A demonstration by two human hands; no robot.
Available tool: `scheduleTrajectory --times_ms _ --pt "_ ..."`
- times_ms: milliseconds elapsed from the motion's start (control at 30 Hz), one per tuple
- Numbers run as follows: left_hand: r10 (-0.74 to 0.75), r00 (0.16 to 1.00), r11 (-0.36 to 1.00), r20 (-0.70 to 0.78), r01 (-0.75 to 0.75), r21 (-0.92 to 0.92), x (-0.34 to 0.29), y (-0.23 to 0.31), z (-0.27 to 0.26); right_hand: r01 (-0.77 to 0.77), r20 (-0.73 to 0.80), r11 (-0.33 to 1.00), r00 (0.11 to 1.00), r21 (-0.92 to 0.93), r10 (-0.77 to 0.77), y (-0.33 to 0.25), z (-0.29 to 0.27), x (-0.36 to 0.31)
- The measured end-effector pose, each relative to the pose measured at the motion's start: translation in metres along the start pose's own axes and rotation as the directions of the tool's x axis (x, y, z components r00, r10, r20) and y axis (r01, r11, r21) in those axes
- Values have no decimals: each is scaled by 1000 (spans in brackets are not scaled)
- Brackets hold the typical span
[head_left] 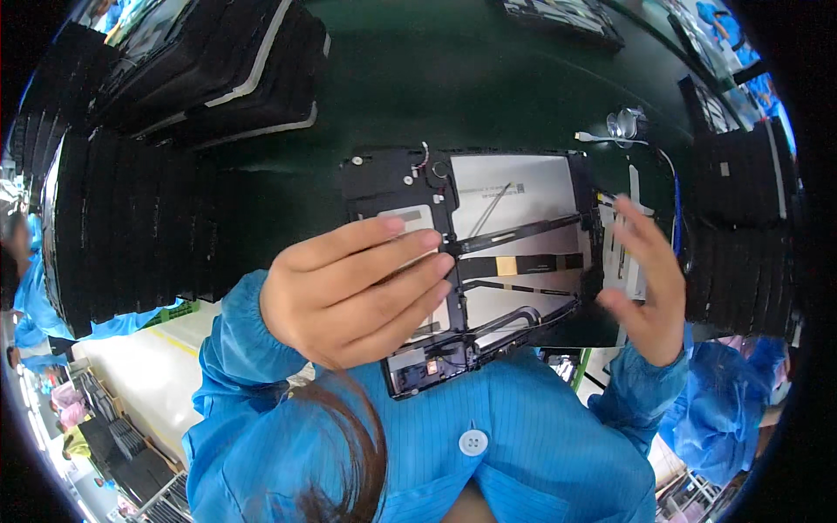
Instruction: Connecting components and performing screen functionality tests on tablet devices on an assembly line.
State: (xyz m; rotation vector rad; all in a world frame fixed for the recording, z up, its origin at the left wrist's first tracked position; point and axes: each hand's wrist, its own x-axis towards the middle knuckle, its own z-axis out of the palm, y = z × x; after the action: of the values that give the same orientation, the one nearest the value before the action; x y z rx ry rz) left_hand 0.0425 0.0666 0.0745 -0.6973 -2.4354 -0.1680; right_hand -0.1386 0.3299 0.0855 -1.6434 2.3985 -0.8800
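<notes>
An opened tablet-like device (523, 192) lies in front of me, its black frame around silver panels, with a dark ribbon cable (532, 264) running across the middle. My left hand (353, 292) reaches over its left part, fingers stretched out side by side and fingertips by the centre rib; the thumb is hidden. Beyond the right edge of the device, my right hand (649, 283) is raised with thumb and fingers apart, slightly blurred and holding nothing visible. A thin forked shape (490, 211) shows on the upper silver panel; whether it is tweezers or a reflection is unclear.
Stacked black foam trays rise at the left (131, 227) and right (737, 275), with more at the upper left (200, 78). A white cable plug (593, 137) lies beside small clear round pieces (623, 124) on the dark green table (418, 78). Another device (567, 19) sits at the far edge.
</notes>
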Motion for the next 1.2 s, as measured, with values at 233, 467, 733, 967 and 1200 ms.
scheduleTrajectory --times_ms 233,467,733,967,1200 --pt "22 998 997 -51 -26 -70 -2 6 7 108 265 986 954 131 -139 -4 5 27" --pt "25 998 996 -53 -30 -84 -3 5 10 -49 413 959 908 279 -74 -1 4 30" --pt "-384 904 623 187 404 -670 -7 -25 -6 203 -192 173 978 964 -79 61 7 14" --pt "-748 326 -368 578 521 -770 -30 -32 3 16 -198 245 641 969 741 55 36 6" --pt "-564 208 -561 799 614 -555 -48 -45 27 -105 -343 478 567 872 749 78 60 -15"
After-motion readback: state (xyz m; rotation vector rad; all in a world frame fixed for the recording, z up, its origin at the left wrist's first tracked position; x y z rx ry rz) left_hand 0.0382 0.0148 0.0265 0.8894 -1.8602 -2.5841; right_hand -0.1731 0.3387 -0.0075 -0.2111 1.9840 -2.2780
